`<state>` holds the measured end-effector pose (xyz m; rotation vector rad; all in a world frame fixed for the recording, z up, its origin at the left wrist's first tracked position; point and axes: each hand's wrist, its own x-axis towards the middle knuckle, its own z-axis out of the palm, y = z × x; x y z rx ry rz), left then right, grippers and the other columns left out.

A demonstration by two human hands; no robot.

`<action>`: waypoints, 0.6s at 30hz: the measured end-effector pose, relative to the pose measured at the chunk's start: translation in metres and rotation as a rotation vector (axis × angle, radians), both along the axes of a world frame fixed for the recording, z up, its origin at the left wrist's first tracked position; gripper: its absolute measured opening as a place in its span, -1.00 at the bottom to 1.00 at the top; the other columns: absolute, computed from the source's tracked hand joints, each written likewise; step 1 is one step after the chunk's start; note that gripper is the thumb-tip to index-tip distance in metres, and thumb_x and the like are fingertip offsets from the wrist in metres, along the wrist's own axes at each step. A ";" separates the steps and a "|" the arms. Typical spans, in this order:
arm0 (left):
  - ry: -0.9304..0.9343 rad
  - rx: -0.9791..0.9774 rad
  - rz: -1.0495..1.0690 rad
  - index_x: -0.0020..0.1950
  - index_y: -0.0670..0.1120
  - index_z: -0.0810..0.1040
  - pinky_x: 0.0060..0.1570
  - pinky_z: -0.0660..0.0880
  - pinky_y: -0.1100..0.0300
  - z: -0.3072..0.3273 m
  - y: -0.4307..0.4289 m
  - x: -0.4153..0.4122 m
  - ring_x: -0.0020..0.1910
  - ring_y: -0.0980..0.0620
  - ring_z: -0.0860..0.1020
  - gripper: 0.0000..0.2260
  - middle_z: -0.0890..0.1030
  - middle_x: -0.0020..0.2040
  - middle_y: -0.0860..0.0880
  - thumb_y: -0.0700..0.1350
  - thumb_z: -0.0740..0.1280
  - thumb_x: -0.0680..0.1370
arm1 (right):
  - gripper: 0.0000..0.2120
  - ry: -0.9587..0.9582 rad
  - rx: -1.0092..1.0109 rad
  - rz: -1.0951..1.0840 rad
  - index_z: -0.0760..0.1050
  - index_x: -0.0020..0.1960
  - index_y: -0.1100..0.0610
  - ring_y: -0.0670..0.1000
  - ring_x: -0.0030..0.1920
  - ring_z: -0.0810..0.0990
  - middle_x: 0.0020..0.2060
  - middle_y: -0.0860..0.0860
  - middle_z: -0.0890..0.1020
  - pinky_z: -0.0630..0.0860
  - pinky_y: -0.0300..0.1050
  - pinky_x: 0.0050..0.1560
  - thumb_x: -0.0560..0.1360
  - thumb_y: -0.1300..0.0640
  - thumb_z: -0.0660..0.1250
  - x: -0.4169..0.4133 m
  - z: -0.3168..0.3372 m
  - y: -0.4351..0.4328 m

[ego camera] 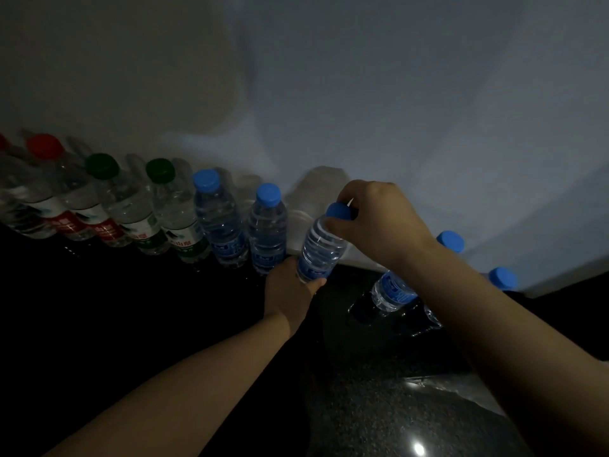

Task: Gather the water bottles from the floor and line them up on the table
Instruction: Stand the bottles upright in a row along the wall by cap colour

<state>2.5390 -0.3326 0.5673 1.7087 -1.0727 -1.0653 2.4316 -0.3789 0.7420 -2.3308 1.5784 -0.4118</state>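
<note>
Bottles stand in a row on the dark desk (pixel 131 308) along the wall (pixel 362 94) (red, green, then blue caps). Both hands hold one tilted blue-capped bottle (pixel 318 250): left hand (pixel 290 291) wraps its base, right hand (pixel 379 219) pinches its cap.

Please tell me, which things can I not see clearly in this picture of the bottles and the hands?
Head view only:
- Leftmost red-capped bottle: cut off by the left edge.
- Bottle behind the right forearm: middle hidden by the arm.
- Held bottle: base covered by the left hand, cap partly by the right hand.
- Label text: too dark and blurred.
</note>
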 end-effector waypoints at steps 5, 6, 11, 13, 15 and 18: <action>0.018 -0.002 0.024 0.07 -0.11 0.59 0.11 0.54 0.12 -0.003 0.000 0.004 0.02 0.09 0.60 -0.72 0.64 0.02 0.01 -0.17 0.51 0.39 | -0.73 0.010 0.005 0.011 0.55 0.05 0.21 0.08 -0.15 0.57 -0.10 0.13 0.62 0.57 0.01 -0.12 0.44 0.07 0.42 0.010 -0.002 -0.002; 0.022 0.001 0.027 0.08 -0.11 0.58 0.12 0.55 0.08 -0.004 0.000 0.004 0.03 0.08 0.60 -0.71 0.64 0.04 0.00 -0.17 0.51 0.39 | -0.74 0.011 0.008 0.015 0.55 0.05 0.21 0.08 -0.15 0.58 -0.10 0.13 0.62 0.58 0.02 -0.11 0.45 0.07 0.42 0.011 -0.002 -0.002; 0.028 -0.006 0.037 0.06 -0.07 0.57 0.10 0.55 0.13 -0.006 -0.002 0.005 0.02 0.12 0.58 -0.71 0.64 0.05 0.01 -0.18 0.52 0.38 | -0.75 0.009 0.006 0.019 0.55 0.04 0.21 0.07 -0.16 0.58 -0.11 0.12 0.62 0.59 0.00 -0.13 0.45 0.08 0.42 0.015 -0.001 -0.004; 0.039 -0.010 0.043 0.05 -0.05 0.57 0.09 0.55 0.14 -0.006 -0.002 0.005 0.02 0.12 0.58 -0.71 0.63 0.02 0.04 -0.18 0.52 0.38 | -0.75 0.008 0.007 0.018 0.55 0.04 0.20 0.06 -0.16 0.58 -0.11 0.12 0.62 0.59 -0.01 -0.12 0.44 0.08 0.43 0.015 -0.001 -0.005; 0.049 -0.009 0.047 0.04 -0.05 0.57 0.09 0.55 0.14 -0.006 -0.002 0.004 0.04 0.11 0.59 -0.72 0.62 0.00 0.07 -0.19 0.52 0.38 | -0.74 0.005 0.006 0.015 0.55 0.05 0.20 0.06 -0.16 0.57 -0.11 0.11 0.62 0.58 -0.05 -0.14 0.44 0.07 0.43 0.014 -0.002 -0.005; 0.015 -0.007 0.038 0.03 -0.04 0.56 0.08 0.53 0.18 -0.005 -0.003 0.004 0.02 0.12 0.58 -0.73 0.61 -0.01 0.08 -0.18 0.52 0.38 | -0.74 0.001 0.008 0.013 0.55 0.05 0.20 0.04 -0.18 0.55 -0.11 0.12 0.61 0.52 -0.12 -0.18 0.44 0.07 0.43 0.015 -0.004 -0.007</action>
